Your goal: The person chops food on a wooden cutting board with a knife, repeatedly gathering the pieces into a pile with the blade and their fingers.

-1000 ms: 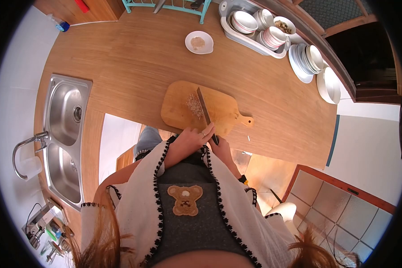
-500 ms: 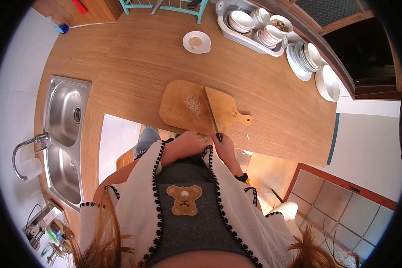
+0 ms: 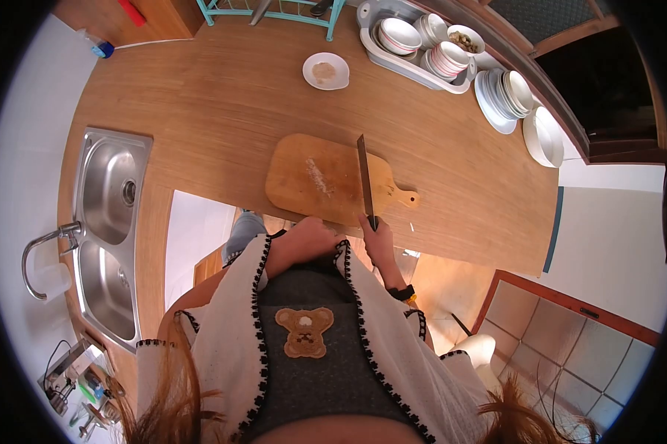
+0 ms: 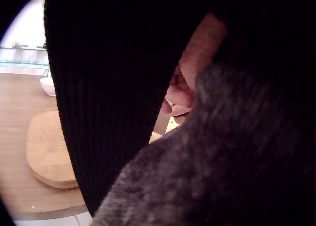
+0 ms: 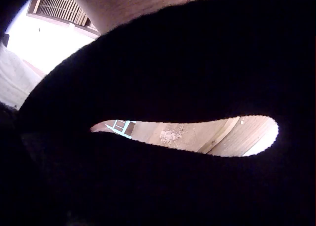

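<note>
In the head view, my right hand [image 3: 379, 243] grips the black handle of a kitchen knife [image 3: 364, 174]. Its long blade lies across the right part of a wooden cutting board [image 3: 289, 189], pointing to the far side. Left of the blade, finely chopped pale bits [image 3: 319, 177] form a narrow streak on the board; the right wrist view also shows the bits [image 5: 171, 135]. My left hand [image 3: 315, 238] is by the board's front edge, fingers bent and holding nothing visible. Dark cloth covers most of both wrist views; a few left fingers [image 4: 180, 95] show.
A white dish [image 3: 326, 72] with pale contents stands beyond the board. Stacked bowls fill a grey rack [image 3: 452, 85] at the far right, near plates [image 3: 493, 103] and a large white bowl [image 3: 543, 139]. A double sink [image 3: 145, 192] is at left. A small white piece [image 3: 412, 226] lies near the board's handle.
The knife has swung right, away from the chopped bits. My left hand has come off the knife and drawn back towards the body. The spread of bits has become a thinner streak.
</note>
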